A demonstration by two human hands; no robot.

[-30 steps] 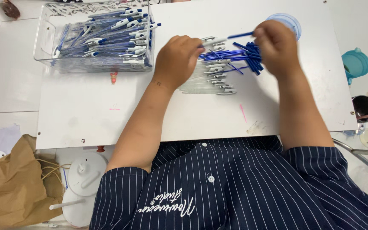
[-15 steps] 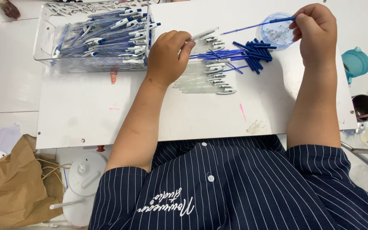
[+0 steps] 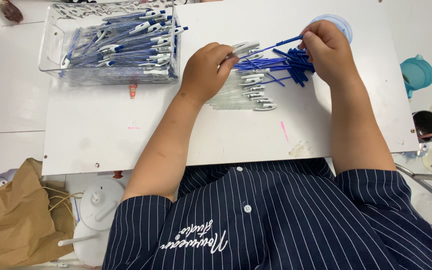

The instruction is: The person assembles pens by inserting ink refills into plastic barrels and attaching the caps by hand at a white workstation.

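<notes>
One pen barrel (image 3: pixel 244 48), white and clear, is pinched in the fingers of the left hand (image 3: pixel 206 70), its open end turned right. One blue refill (image 3: pixel 276 45) is gripped by the fingertips of the right hand (image 3: pixel 328 52) and is lined up with that barrel; whether the tip is already inside cannot be told. Just near of the hands, a row of empty barrels (image 3: pixel 246 95) is laid flat, with a heap of loose blue refills (image 3: pixel 288 65) touching it on the right. A clear plastic bin (image 3: pixel 51 55) of finished pens is set far left. Risk, as judged: the thin refill could be bent or could miss the opening if pushed off-line, and the heap could be scattered by a brushing wrist. Surface: a white board (image 3: pixel 101 135) marked with pink smudges, laid on a white table. Surroundings: a brown paper bag (image 3: pixel 11 220) near left, a teal cup (image 3: pixel 416 72) far right.
</notes>
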